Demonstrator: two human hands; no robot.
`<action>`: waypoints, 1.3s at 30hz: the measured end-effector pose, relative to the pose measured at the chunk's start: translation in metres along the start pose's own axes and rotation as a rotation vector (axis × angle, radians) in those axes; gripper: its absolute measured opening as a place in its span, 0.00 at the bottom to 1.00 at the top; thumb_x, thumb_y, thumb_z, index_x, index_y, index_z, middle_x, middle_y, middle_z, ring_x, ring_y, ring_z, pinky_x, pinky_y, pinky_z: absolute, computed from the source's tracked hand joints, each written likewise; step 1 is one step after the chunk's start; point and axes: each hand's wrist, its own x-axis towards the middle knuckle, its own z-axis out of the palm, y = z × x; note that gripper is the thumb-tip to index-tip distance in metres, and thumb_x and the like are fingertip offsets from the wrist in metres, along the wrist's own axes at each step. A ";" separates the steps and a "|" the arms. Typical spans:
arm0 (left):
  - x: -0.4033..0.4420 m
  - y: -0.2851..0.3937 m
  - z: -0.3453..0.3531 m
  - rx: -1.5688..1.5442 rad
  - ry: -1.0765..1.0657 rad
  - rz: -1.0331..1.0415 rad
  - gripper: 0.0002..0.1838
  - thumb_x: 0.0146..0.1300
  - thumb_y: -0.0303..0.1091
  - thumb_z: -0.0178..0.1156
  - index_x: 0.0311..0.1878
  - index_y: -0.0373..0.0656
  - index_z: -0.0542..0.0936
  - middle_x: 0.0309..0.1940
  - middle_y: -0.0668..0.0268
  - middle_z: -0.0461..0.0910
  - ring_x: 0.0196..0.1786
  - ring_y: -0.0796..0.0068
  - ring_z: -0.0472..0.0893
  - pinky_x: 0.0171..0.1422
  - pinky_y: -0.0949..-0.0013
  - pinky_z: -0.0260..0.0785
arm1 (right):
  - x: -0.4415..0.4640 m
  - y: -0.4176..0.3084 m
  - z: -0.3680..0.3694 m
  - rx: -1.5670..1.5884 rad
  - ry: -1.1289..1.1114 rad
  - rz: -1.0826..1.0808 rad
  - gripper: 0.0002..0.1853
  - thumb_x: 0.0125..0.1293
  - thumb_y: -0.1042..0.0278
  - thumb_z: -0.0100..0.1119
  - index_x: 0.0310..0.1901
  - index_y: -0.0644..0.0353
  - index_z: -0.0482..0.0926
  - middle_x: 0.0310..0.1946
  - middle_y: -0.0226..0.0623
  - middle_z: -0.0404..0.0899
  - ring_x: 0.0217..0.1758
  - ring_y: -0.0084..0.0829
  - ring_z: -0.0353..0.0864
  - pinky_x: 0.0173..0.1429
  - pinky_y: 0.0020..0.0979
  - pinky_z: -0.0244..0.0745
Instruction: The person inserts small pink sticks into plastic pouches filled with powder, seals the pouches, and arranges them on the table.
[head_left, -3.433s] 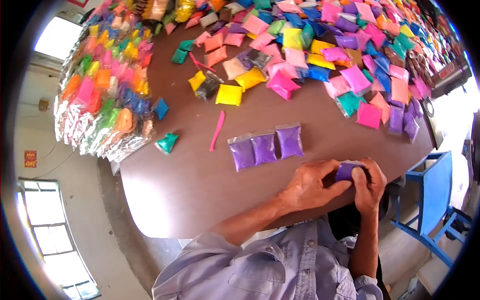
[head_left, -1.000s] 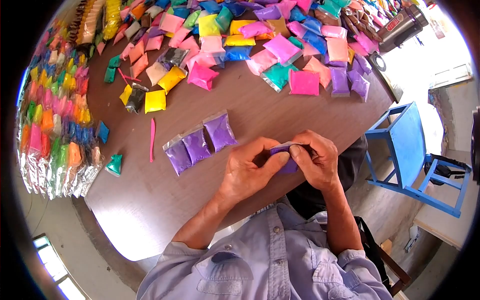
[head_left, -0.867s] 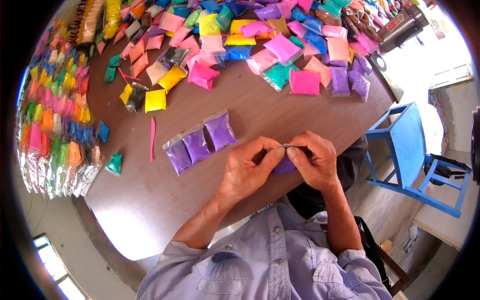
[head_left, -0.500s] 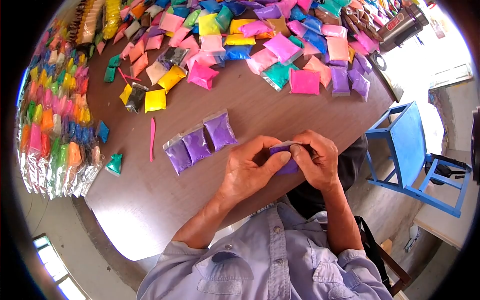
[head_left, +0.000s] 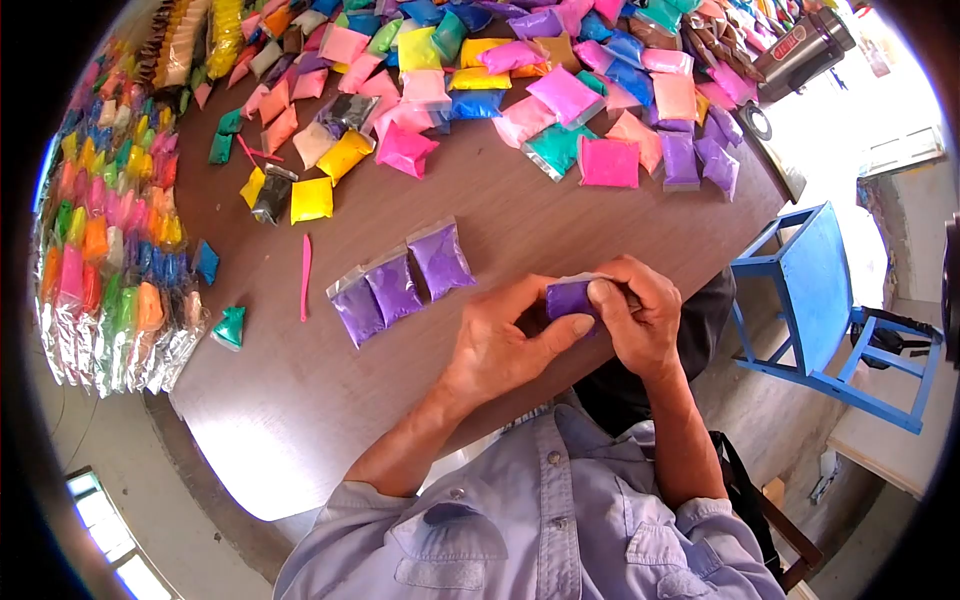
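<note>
A small purple packet [head_left: 568, 299] is held between my two hands above the table's front edge. My left hand [head_left: 505, 335] has its fingers around the packet's left side, with the thumb low across it. My right hand [head_left: 638, 312] pinches the packet's upper right part, thumb on its face. Three purple packets lie to the left of my hands: a touching pair [head_left: 378, 298] and one more [head_left: 441, 260] at their upper right. Left of these a pink plastic stick [head_left: 306, 278] lies on the brown table [head_left: 330, 410].
Colourful packets [head_left: 500, 80] are heaped across the back. Long bags of packets [head_left: 110, 240] cover the left side. A green packet [head_left: 230, 328] lies near the left edge. A steel flask [head_left: 806, 52] is at the back right; a blue stool [head_left: 815, 290] stands right of the table.
The view has swung to the right since the first frame. In the last half second my left thumb has come down from the packet's top edge, and more of the packet shows.
</note>
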 end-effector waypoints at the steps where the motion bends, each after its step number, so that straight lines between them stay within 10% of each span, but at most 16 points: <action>1: 0.000 0.001 -0.001 0.000 0.000 0.000 0.08 0.68 0.29 0.73 0.44 0.37 0.86 0.27 0.71 0.83 0.31 0.87 0.75 0.33 0.73 0.68 | 0.000 -0.001 0.001 0.000 0.000 0.000 0.03 0.68 0.77 0.66 0.41 0.65 0.85 0.30 0.38 0.80 0.31 0.32 0.81 0.37 0.32 0.73; 26: -0.001 -0.004 -0.008 0.077 -0.011 0.003 0.11 0.72 0.31 0.72 0.51 0.36 0.85 0.32 0.68 0.85 0.34 0.85 0.78 0.38 0.72 0.73 | 0.001 0.005 0.004 -0.002 -0.066 -0.032 0.10 0.71 0.68 0.69 0.37 0.65 0.81 0.26 0.43 0.74 0.28 0.36 0.75 0.34 0.35 0.70; 32: -0.001 -0.005 -0.003 -0.122 -0.010 -0.068 0.11 0.73 0.30 0.71 0.52 0.35 0.86 0.32 0.66 0.87 0.35 0.86 0.79 0.39 0.73 0.75 | 0.001 -0.009 -0.006 0.068 -0.076 0.125 0.09 0.75 0.70 0.65 0.49 0.68 0.86 0.35 0.30 0.85 0.38 0.16 0.78 0.43 0.25 0.75; 39: -0.001 -0.009 -0.011 0.007 -0.033 -0.007 0.09 0.75 0.29 0.68 0.52 0.33 0.85 0.35 0.67 0.89 0.38 0.84 0.81 0.43 0.73 0.77 | 0.002 -0.008 0.000 0.092 -0.097 0.079 0.13 0.74 0.71 0.66 0.55 0.67 0.84 0.36 0.34 0.86 0.39 0.21 0.83 0.47 0.27 0.79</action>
